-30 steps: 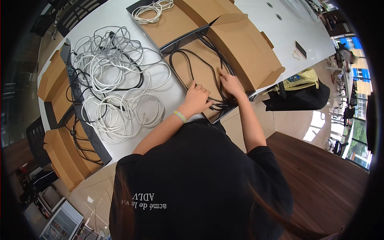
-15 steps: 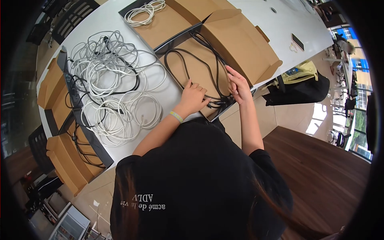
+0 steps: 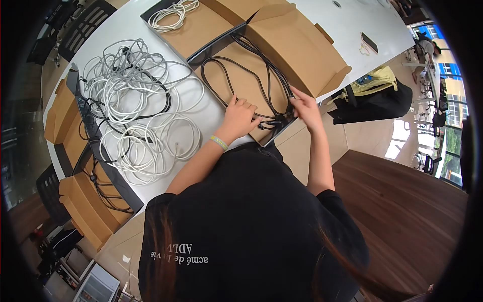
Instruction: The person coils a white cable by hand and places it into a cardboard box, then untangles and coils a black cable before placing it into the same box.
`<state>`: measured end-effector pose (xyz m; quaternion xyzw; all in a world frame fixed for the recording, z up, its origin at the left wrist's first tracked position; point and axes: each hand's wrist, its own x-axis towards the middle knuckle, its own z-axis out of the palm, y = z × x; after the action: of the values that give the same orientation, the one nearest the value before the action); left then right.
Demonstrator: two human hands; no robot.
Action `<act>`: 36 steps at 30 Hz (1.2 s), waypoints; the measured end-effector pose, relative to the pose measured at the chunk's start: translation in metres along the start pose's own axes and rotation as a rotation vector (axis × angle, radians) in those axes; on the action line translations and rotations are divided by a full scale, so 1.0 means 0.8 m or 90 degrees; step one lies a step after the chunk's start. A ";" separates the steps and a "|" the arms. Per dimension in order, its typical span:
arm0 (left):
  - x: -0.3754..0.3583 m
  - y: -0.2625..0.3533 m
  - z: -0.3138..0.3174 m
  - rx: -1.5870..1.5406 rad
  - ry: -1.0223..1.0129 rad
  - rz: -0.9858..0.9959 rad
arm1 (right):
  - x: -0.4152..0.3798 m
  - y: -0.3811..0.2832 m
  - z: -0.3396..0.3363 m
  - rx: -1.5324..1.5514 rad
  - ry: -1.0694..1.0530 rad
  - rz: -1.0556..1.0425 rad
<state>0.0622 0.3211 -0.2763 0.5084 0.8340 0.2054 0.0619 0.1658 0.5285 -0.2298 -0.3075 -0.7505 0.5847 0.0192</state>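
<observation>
Black cable [image 3: 258, 78] lies in loose loops inside an open cardboard box [image 3: 241, 80] in front of me. My left hand [image 3: 240, 118], with a band on its wrist, is closed on part of the cable at the box's near left side. At the box's right edge, my right hand [image 3: 306, 109] has its fingers bent around the cable strands there. The black connector ends [image 3: 271, 123] lie between my hands, near the box's front corner. My fingers partly hide the cable where they grip it.
Left of the box, a tangle of white and grey cables [image 3: 136, 100] covers part of the white table [image 3: 193, 113]. A coiled white cable [image 3: 173, 17] sits in the far compartment. Another box with black cables [image 3: 100, 186] stands at left. A phone [image 3: 369, 43] lies at right.
My right hand has curled its fingers in at the box's right edge, and the strands there have shifted toward it. My left hand stays at the cable. The view has moved slightly.
</observation>
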 end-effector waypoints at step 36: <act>-0.007 -0.002 -0.004 -0.131 0.179 0.045 | -0.055 0.022 -0.070 0.283 -0.098 0.085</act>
<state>0.0623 0.3148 -0.2748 0.4944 0.7907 0.3610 -0.0108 0.2306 0.5578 -0.2134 -0.2990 -0.5806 0.7572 -0.0093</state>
